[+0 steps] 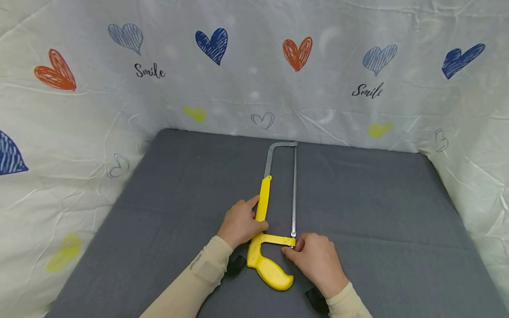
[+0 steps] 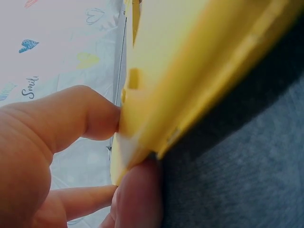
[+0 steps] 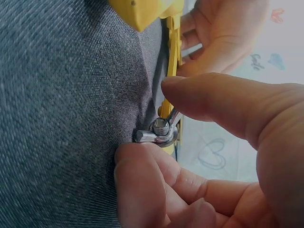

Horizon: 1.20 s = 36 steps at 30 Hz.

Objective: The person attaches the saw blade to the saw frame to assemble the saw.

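1. One yellow-and-silver hacksaw (image 1: 263, 198) is at the middle of the grey cloth (image 1: 377, 203), its yellow handle (image 1: 275, 274) at the near end and its curved metal frame end (image 1: 268, 161) at the far end.
2. The thin blade (image 1: 294, 194) runs along the right side of the hacksaw, from the far end to the yellow crosspiece (image 1: 276, 240), which lies just beyond the handle.
3. The left hand (image 1: 241, 223) grips the yellow part of the frame from the left side; its thumb reaches across this part, near the crosspiece.
4. The right hand (image 1: 319, 258) is at the right end of the crosspiece, with its fingers bent. Its thumb and forefinger pinch a small metal wing nut (image 3: 164, 135), one at each wing.
5. The threaded end of a bolt shows in the middle of the wing nut.
6. Both forearms wear beige sleeves (image 1: 191, 282), and one dark object (image 1: 236, 266) is beside the left wrist.
7. Behind the far edge of the cloth hangs a white curtain (image 1: 246, 88), printed with red, blue and yellow hearts and the word "Smile".
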Available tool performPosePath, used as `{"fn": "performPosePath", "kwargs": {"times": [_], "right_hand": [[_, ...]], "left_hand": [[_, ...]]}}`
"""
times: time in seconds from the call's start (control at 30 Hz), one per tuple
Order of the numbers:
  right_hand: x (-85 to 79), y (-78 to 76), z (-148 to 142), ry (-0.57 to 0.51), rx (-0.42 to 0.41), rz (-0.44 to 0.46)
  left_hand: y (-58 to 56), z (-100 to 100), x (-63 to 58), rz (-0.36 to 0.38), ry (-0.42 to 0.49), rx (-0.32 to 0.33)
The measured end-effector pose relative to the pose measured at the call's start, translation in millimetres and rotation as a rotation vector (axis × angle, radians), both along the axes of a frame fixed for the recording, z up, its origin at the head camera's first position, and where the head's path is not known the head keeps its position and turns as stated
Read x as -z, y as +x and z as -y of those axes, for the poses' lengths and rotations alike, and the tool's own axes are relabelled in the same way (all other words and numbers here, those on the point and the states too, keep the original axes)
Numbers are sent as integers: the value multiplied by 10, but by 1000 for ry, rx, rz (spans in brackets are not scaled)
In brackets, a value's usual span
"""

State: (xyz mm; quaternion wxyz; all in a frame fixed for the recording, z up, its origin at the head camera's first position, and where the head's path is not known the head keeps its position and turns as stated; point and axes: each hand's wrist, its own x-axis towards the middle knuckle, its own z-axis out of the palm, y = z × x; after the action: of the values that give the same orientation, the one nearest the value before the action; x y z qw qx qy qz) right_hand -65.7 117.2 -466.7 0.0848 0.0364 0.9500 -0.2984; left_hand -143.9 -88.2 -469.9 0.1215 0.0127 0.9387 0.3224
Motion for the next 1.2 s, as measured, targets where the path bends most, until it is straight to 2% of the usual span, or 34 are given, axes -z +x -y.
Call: {"fn": "performPosePath", "kwargs": {"times": [0.47,1.2], "right_hand": [[33,-28,-41,-64,-20,2],[2,-14,-70,-84,-48,9]], "left_hand": [[-2,3,-2,3,-2,-6],[-7,-1,22,-4,4,1]]}}
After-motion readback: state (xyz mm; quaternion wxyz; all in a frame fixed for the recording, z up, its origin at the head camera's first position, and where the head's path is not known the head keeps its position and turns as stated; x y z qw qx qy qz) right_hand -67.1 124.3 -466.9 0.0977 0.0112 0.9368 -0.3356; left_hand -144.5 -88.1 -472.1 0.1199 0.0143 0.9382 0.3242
